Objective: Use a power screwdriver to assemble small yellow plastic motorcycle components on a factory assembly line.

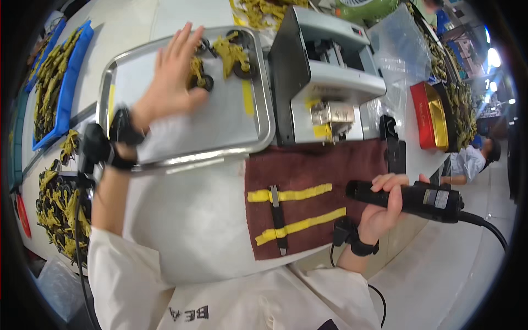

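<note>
My left hand (175, 74) reaches over the metal tray (184, 157), its fingers stretched out and nothing seen in its grasp. Close to its fingers and thumb lie small yellow toy vehicles with black wheels (233, 54); whether the hand touches one I cannot tell. On the other side, my right hand (385, 206) is wrapped round a black corded electric screwdriver (423, 201), held roughly level above the edge of a dark red cloth (308, 165). Taped to that cloth by two yellow strips (302, 225) is a slim black and metal tool (279, 220).
A grey machine (341, 71) stands right of the tray. Blue bins (66, 104) of yellow parts are at left, above a heap of yellow and black toys (60, 212). A red and gold box (429, 118) sits at right. Farther right is another person (467, 165).
</note>
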Demonstrator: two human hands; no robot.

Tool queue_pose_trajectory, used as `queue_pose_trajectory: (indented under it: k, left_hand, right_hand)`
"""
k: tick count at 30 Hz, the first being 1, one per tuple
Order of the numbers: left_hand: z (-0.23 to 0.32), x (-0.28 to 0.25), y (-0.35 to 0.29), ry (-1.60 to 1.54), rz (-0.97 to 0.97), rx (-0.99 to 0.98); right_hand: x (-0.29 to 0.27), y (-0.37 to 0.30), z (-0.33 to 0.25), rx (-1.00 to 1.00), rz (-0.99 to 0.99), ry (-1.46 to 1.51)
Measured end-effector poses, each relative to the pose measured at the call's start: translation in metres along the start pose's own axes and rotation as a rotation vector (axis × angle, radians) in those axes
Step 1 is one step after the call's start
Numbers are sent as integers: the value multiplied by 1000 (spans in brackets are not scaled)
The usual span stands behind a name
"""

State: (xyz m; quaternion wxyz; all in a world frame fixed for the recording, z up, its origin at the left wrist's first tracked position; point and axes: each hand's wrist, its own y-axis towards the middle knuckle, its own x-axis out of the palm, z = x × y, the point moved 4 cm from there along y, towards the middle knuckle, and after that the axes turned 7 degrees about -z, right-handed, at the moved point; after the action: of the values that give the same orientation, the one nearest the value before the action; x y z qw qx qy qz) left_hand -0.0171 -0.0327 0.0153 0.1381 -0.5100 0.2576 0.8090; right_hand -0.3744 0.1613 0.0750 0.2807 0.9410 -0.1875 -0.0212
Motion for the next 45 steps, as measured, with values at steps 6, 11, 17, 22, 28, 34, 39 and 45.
queue_pose_trajectory:
  k: [6,11,17,22,28,34,39,45]
  left_hand:
    - [-12,23,-1,-75,-143,108]
    - [35,-24,-41,-69,160,49]
    - [254,53,-104,-273,-362,269]
    - [244,71,-110,-215,-568,238]
    - [243,70,-108,-324,-368,280]
    - [235,72,-106,-341,-375,179]
    - [231,76,-106,-290,-375,154]
    - [232,76,-110,-194,-331,201]
  right_hand:
    - [-12,-9,11,3,28,63]
    - [-2,-2,10,33,-114,38]
    - [-8,-7,8,3,-108,-18]
    - [-8,-12,0,-21,-79,108]
    - [8,22,-33,-171,-169,171]
    - [-1,27,-31,-152,-112,108]
    - [6,40,-40,-185,-98,83]
    - [22,66,-45,-179,-252,107]
